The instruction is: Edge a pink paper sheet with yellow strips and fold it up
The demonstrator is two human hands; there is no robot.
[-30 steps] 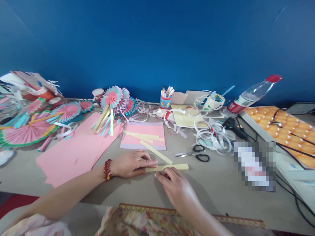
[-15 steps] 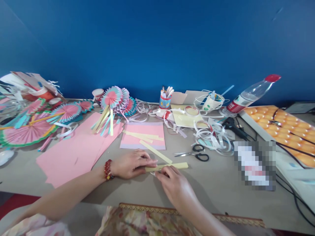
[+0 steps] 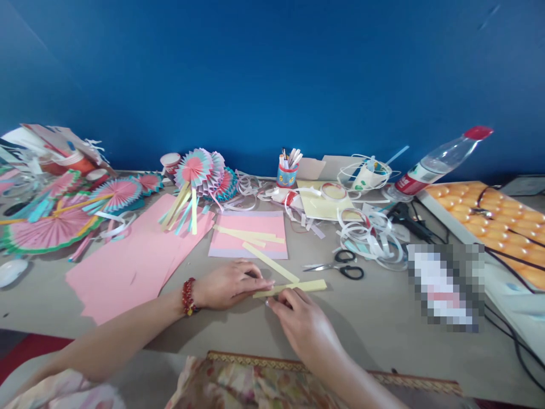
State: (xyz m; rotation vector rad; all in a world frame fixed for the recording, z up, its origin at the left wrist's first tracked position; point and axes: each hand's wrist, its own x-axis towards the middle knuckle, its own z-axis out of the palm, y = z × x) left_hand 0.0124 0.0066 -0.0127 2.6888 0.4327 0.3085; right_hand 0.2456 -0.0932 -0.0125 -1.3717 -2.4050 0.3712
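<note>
A folded yellow paper strip (image 3: 315, 286) lies on the table under both hands. My left hand (image 3: 232, 284), with a red bead bracelet at its wrist, presses thumb and fingers on the strip's left end. My right hand (image 3: 300, 315) is closed on the middle of the same strip, its thumb at the near edge. Just beyond, another yellow strip (image 3: 272, 263) slants with its tip near the held one. Further strips (image 3: 244, 234) rest on a pink sheet with lavender edges (image 3: 221, 250). Black-handled scissors (image 3: 340, 267) lie to the right of the strips.
Large pink sheets (image 3: 128, 272) spread to the left, near pleated paper fans (image 3: 51, 227). Pleated rosettes (image 3: 193, 167), a pen cup (image 3: 286, 175) and white ribbon coils (image 3: 370, 238) stand behind. A plastic bottle (image 3: 419, 173) and a glue gun (image 3: 406, 221) are at right.
My hands stay on the same yellow strip. My right thumb has shifted slightly along its near edge. The view has moved a little; other things keep their places.
</note>
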